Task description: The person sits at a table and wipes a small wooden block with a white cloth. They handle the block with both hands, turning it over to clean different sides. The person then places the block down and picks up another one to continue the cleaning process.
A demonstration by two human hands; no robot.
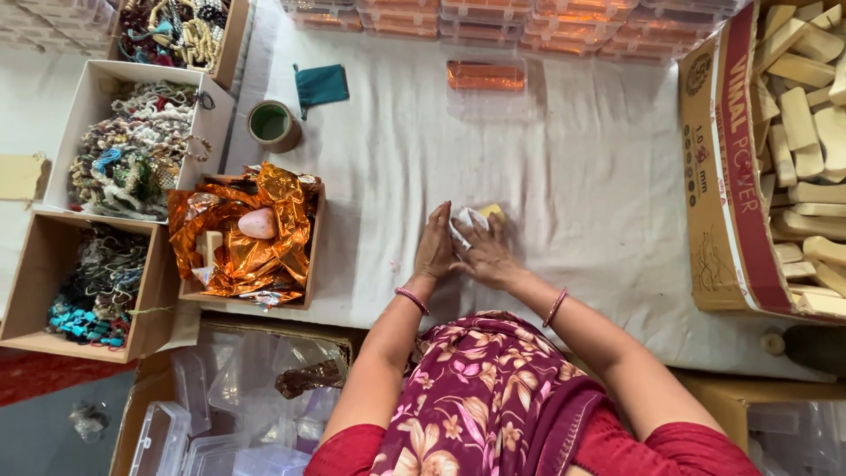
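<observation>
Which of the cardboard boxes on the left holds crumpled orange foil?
The foil box nearest the left hand; the other three boxes farther left hold beaded strings.

I see the small pale block (483, 214) mostly hidden under both hands, while right of it the carton of wooden blocks (731, 176) is cut off by the frame edge.

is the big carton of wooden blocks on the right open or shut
Open: the carton has no lid over it, and its pale wooden blocks lie piled in plain view.
</observation>
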